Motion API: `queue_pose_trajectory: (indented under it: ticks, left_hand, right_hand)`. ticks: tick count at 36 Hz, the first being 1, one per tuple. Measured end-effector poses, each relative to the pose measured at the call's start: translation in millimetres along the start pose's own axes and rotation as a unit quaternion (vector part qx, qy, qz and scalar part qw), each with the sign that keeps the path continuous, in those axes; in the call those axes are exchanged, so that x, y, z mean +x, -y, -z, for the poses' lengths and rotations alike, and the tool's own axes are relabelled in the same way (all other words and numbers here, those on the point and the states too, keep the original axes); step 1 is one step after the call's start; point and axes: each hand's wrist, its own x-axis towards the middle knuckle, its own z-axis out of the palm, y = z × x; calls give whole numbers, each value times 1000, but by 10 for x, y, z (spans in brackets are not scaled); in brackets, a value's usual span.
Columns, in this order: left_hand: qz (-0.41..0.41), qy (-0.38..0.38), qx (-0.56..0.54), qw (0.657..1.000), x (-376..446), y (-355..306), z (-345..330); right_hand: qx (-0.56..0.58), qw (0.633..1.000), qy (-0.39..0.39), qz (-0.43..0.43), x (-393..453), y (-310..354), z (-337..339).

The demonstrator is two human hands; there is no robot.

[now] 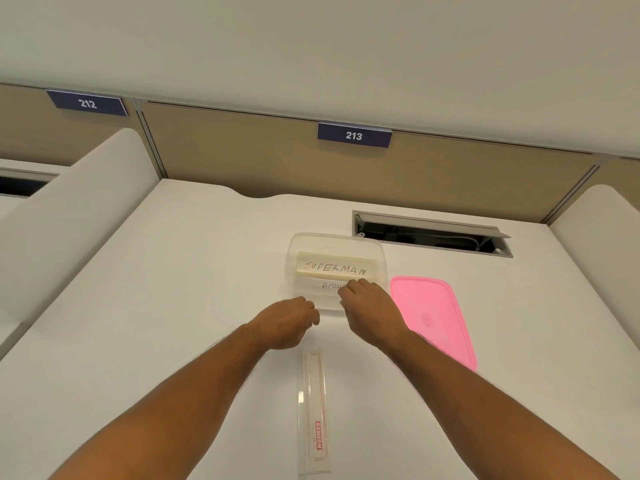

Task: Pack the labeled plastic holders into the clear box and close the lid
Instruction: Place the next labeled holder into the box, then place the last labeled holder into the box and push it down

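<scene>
The clear box (381, 258) stands open on the desk ahead of me. A white holder labeled SUPERMAN (334, 267) lies flat inside it. A second labeled holder (311, 289) lies nearer me in the box, its writing partly covered. My right hand (369, 306) reaches over the box's near rim and pinches that second holder's right end. My left hand (289, 322) sits at the box's near left corner with curled fingers; what they hold is hidden. The pink lid (434, 317) lies flat just right of the box.
A long clear case with a red label (315, 414) lies on the desk between my forearms. An open cable slot (429, 233) is behind the box to the right. White side dividers (72, 209) and a tan back panel enclose the desk.
</scene>
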Motion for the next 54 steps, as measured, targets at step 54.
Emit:
queue_pose_trajectory:
  ticks: [54]
  left_hand:
    - [310, 77, -270, 908, 59, -128, 3]
  right_hand:
    - [194, 927, 284, -152, -500, 3, -240]
